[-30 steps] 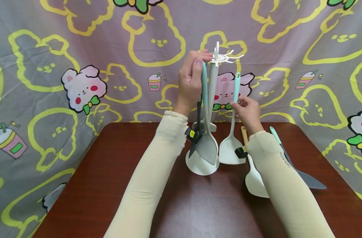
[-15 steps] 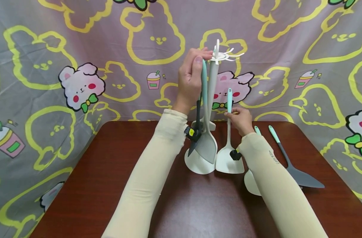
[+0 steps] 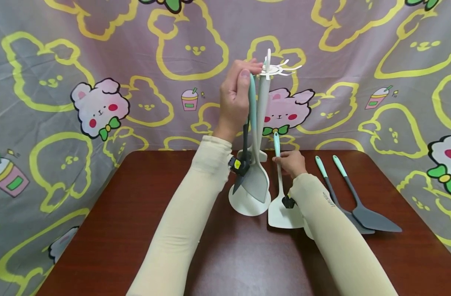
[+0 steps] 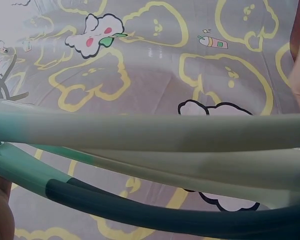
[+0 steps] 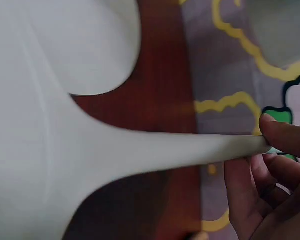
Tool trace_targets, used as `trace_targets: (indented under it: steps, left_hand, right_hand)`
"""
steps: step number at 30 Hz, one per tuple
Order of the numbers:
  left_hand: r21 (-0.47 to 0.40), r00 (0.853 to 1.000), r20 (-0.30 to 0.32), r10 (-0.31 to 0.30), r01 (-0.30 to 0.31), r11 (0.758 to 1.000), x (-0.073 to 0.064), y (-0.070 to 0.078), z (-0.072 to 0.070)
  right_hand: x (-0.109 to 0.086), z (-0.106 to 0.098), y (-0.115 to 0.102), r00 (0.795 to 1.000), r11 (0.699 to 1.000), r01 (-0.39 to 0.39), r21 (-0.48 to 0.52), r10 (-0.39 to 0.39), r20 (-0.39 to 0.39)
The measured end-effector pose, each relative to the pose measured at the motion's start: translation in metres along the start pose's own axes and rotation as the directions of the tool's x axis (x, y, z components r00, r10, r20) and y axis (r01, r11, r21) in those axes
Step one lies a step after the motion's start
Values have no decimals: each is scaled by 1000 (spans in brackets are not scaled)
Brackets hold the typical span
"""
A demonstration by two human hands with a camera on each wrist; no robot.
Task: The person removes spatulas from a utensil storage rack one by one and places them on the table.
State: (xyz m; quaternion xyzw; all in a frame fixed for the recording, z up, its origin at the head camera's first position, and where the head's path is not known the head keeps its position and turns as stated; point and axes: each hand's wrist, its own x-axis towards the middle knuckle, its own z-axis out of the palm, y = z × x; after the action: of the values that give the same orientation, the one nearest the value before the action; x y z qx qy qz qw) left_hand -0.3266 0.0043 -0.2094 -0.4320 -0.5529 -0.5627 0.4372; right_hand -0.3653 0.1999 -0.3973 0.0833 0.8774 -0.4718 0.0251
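My left hand (image 3: 234,96) is at the top of a white utensil stand (image 3: 263,98), its thumb along a mint handle and its fingers reaching over the hook ring (image 3: 273,70). On the hooks hang a pale turner (image 3: 258,183) and a dark-bladed utensil (image 3: 239,181); their mint and dark handles (image 4: 110,200) cross the left wrist view. My right hand (image 3: 290,162) pinches the upper part of a white spatula (image 3: 283,216) with a mint handle. The spatula stands nearly upright, its wide blade down by the stand's base (image 3: 247,205); the right wrist view shows its neck (image 5: 155,152) running to my fingers.
Two dark grey turners (image 3: 375,220) with mint handles lie partly overlapped on the brown table (image 3: 144,230) at the right. Another white utensil (image 3: 308,231) is mostly hidden under my right sleeve. A patterned cloth (image 3: 196,37) hangs behind the table.
My right hand has moved down and left with the white spatula, lowering it beside the stand and closer to me. The left hand stays at the top of the stand.
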Motion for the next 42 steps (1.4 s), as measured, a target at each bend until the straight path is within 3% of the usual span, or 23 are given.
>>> trace_targets:
  steps: [14,21,31,42]
  left_hand:
    - [-14,1000,-7,-7,7,1000,1,0,0]
    - [-6,1000,6,-16,16,1000,1,2,0]
    - [-2,1000,3,-20,20,1000,-1,1,-1]
    - [0,1000,10,-16,16,1000,-1,4,-2]
  right_hand:
    - [-2,17,21,992,996,-37,-87,47,118]
    - [-1,20,25,990,983,-79,-169,97,100]
    - [0,19,29,981,975,-80,-209,114,159]
    - [0,21,32,983,974,-42,-224,80,164]
